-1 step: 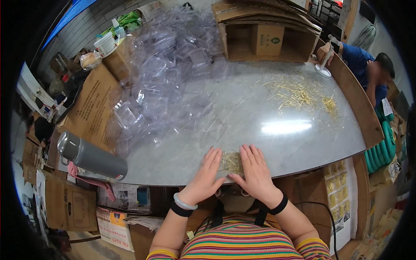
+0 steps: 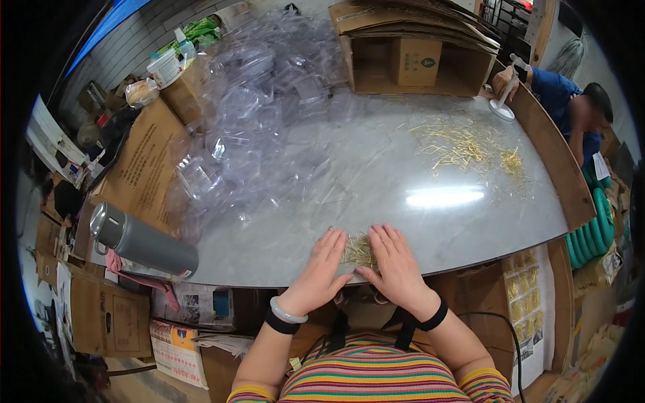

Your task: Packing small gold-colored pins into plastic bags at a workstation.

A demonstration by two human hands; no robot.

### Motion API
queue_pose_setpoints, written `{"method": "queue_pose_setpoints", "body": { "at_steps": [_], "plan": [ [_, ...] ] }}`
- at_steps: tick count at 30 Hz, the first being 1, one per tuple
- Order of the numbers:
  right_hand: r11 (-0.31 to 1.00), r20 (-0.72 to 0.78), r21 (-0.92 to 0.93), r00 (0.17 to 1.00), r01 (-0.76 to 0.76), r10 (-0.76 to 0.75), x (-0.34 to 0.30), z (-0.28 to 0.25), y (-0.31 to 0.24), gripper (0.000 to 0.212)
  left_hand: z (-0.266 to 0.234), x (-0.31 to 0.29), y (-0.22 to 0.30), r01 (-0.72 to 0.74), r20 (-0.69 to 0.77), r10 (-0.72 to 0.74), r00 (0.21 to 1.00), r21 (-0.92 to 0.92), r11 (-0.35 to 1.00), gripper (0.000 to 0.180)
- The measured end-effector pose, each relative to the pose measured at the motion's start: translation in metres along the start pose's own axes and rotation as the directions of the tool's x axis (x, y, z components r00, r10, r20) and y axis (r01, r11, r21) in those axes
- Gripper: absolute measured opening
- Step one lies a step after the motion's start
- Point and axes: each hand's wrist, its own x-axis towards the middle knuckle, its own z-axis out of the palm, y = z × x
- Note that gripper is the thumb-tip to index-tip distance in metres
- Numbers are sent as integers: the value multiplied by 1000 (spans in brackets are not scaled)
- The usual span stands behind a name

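Note:
On the grey tabletop [image 2: 376,174], near its front edge, lies a small flat bundle of thin gold wire pieces [image 2: 358,250]. My left hand [image 2: 321,266] rests along its left side, fingers stretched out and together. Against the right side lies my right hand [image 2: 395,265], also with straight fingers. Both thumbs point inward at the near end of the bundle. Neither hand is closed around it. Whether a clear plastic box holds the wire cannot be made out. Farther right, loose gold wire pieces [image 2: 463,144] are scattered, with a denser clump [image 2: 512,163] beside them.
Clear plastic boxes [image 2: 248,121] heap up at the left. A grey flask [image 2: 144,242] leans at the front left. Cardboard boxes [image 2: 416,60] stand at the back, and a cardboard wall [image 2: 547,154] edges the right. Beyond it, a person in blue [image 2: 557,87] holds a white stand [image 2: 502,107].

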Motion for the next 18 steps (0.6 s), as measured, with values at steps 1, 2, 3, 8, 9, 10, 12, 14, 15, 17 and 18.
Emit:
{"method": "queue_pose_setpoints", "body": {
  "at_steps": [1,2,3,8,9,10,12,14,15,17,18],
  "plan": [
    [998,25,28,998,60,-61,2,2,8,63,0,3,1,-5,19,3,1000,96,995,81],
    [991,49,56,991,118,-121,4,3,15,60,3,5,2,-11,27,6,1000,170,985,81],
    [980,63,99,982,172,-179,7,3,22,57,7,8,2,-17,36,9,999,244,970,81],
    [856,44,515,996,43,-76,5,-15,35,50,18,13,5,-14,-9,17,1000,281,960,79],
    [908,13,417,999,38,-48,2,-24,32,50,17,13,7,-2,-18,7,1000,255,967,79],
    [949,-20,315,1000,27,-22,-3,-35,29,49,16,12,8,9,-25,-4,1000,229,973,78],
    [981,-43,191,998,41,-34,-6,-38,34,49,15,19,15,20,-28,-14,999,245,969,75],
    [985,-18,152,996,87,-85,-10,-28,44,50,22,26,19,-10,-22,16,1000,259,966,72],
    [983,-26,172,998,69,-65,-11,-23,45,48,28,29,19,-41,-19,48,999,268,963,71],
    [976,-44,214,999,35,-26,-8,-15,44,45,33,33,20,-76,-28,88,996,285,956,68],
    [967,-81,254,997,1,20,-8,-15,39,47,35,32,21,-79,-39,95,995,291,953,67]
  ]
}}
